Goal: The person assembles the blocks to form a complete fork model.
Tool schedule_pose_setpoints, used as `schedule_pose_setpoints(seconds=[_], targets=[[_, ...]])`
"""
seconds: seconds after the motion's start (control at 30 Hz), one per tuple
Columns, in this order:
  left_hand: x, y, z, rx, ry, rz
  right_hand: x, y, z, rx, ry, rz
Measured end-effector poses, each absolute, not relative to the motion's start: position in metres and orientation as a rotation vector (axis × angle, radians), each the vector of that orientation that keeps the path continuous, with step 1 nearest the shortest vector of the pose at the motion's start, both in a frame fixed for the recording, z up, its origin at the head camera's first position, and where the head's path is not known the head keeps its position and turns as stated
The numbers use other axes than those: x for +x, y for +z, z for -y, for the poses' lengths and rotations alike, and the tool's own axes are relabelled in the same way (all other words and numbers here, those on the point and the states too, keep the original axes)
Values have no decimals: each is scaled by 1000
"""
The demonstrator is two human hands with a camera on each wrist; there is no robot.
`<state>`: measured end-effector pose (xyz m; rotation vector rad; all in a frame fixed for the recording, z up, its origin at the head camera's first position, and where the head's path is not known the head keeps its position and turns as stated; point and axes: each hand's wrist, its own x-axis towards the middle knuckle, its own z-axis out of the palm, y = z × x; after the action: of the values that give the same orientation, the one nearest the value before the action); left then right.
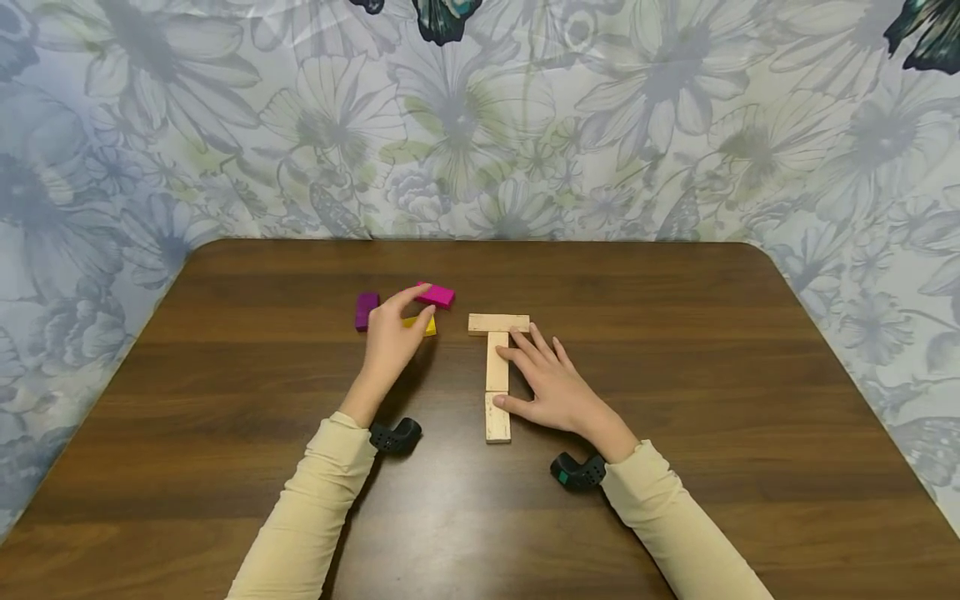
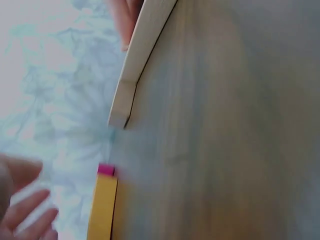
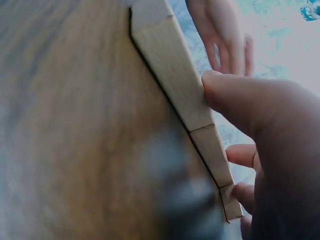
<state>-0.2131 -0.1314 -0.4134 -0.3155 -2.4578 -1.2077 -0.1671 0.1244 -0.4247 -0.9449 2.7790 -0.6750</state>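
Three plain wooden blocks lie in a T on the table: a crosswise top block (image 1: 487, 323), a middle block (image 1: 497, 371) and a bottom block (image 1: 497, 425) end to end below it. My right hand (image 1: 555, 387) rests on their right side, fingers spread, thumb on the bottom block and fingertips at the other two. My left hand (image 1: 392, 337) hovers over the coloured blocks, thumb and index finger apart, nothing visibly held. Under or beside it lie a magenta block (image 1: 441, 296), a yellow block (image 1: 429, 327) and a purple block (image 1: 366, 310). The left wrist view shows the yellow block (image 2: 102, 207) apart from the fingers.
The brown wooden table (image 1: 712, 358) has rounded far corners. Behind it hangs a flower-patterned backdrop (image 1: 480, 125). Each wrist wears a black camera, the left camera (image 1: 397, 436) and the right camera (image 1: 579, 472), both low over the table.
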Motion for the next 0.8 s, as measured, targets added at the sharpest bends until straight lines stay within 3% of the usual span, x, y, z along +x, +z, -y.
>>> schedule_pose_setpoints(seconds=[0.1, 0.3, 0.8], targets=[[-200, -414, 145, -133, -1202, 2484, -166, -425, -124, -930, -698, -2768], [-183, -417, 152, -16, -1142, 2675, -167, -425, -123, -928, -704, -2759], [-204, -431, 124, 133, -713, 2814, -166, -426, -124, -932, -681, -2771]])
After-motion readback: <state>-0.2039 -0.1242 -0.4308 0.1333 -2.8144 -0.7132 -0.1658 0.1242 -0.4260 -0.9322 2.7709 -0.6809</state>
